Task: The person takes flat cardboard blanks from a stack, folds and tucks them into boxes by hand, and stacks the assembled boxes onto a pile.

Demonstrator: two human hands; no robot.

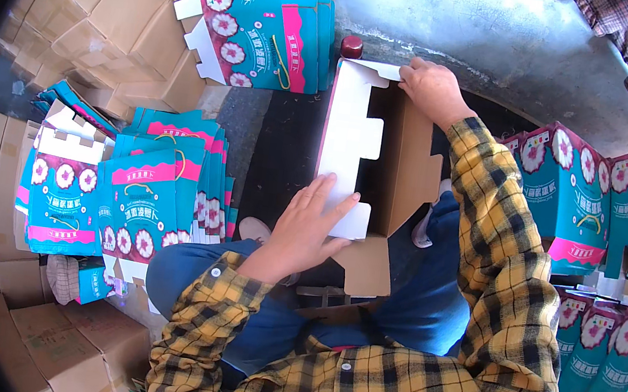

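An opened gift carton (352,134) stands between my knees, its white notched flap facing up and its brown inner wall showing on the right. My left hand (301,230) lies with fingers stretched and spread on the near left part of that flap. At the far right corner, my right hand (432,93) has its fingers bent over the carton's edge; part of the thumb is hidden. A brown end flap (365,268) hangs down at the near side.
Stacks of flat teal cartons lie ahead (261,22) and at left (142,205). Brown cardboard boxes (109,2) pile up along the left side. Folded teal cartons (568,190) stand at right. A small dark red object (352,46) sits beyond my carton.
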